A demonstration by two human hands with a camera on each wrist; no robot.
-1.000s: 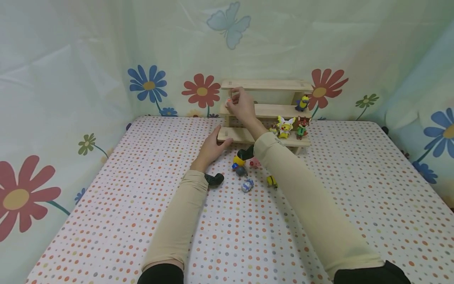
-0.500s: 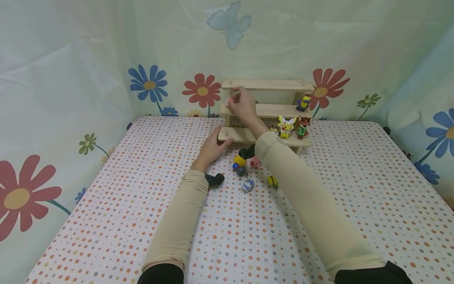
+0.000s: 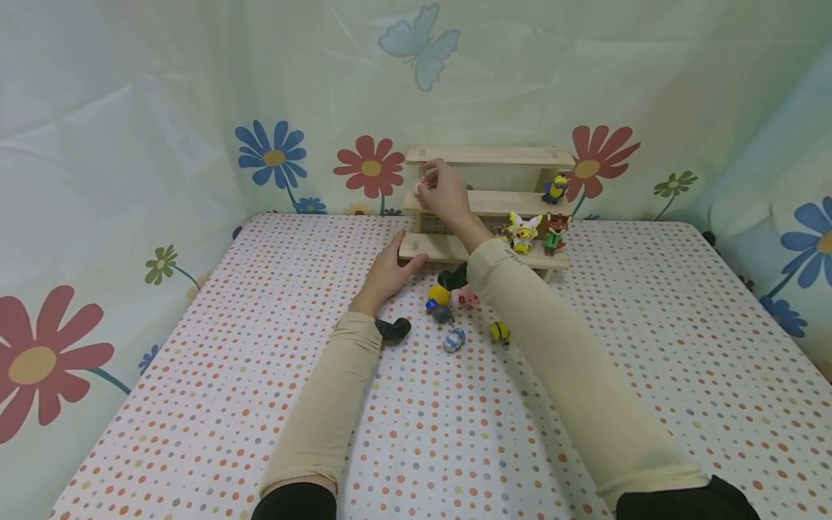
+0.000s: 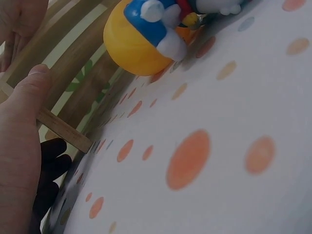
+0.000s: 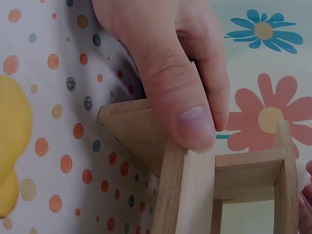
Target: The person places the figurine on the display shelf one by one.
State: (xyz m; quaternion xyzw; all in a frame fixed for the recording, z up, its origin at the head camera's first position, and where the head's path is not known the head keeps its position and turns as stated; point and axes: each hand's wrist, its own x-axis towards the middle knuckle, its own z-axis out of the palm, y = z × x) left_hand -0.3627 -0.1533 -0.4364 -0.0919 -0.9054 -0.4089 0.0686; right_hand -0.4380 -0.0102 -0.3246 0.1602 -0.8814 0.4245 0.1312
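My left hand (image 3: 387, 270) grips the left end of the lowest step of a three-tier wooden display shelf (image 3: 432, 248). In the right wrist view, the left thumb (image 5: 195, 126) lies on that step, with the fingers partly hidden behind its end. My right hand (image 3: 447, 191) pinches a small white figurine (image 3: 419, 187) with orange-red on it, at the left end of the middle step. The fingers cover most of the figurine; whether it touches the wood I cannot tell.
On the shelf's right side stand a yellow-and-blue figurine (image 3: 555, 189), a white-and-yellow long-eared figurine (image 3: 522, 232) and a fox figurine (image 3: 555, 234). Several small toys lie in front, among them a blue-and-white one (image 3: 453, 340) and a yellow-and-black one (image 3: 500, 332).
The right hand keeps its place at the middle step, and the pinched figurine shifts only slightly between the fingertips. The left hand has not moved.
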